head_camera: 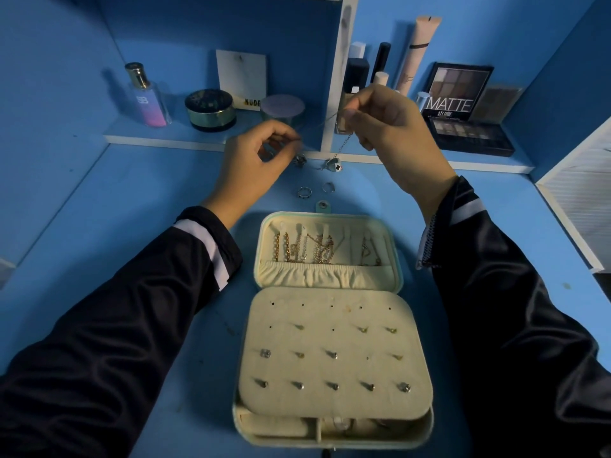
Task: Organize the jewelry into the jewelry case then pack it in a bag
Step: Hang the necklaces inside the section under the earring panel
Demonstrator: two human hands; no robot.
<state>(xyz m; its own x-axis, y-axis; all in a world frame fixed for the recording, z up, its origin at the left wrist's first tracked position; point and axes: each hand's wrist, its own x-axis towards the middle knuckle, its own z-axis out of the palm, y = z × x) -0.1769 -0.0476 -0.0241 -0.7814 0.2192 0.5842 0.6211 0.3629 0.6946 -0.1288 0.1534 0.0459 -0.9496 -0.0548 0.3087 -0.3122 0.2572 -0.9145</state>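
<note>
Jewelry case (318, 342), cream-lined, open flat, gold chains (304, 247) inside.

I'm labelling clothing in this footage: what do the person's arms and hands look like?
Both arms wear glossy black sleeves: the left sleeve and right sleeve each carry a white band near the cuff. The right cuff shows a zip-like toothed edge. The left hand and right hand are bare; no rings, watch or gloves show.
</note>
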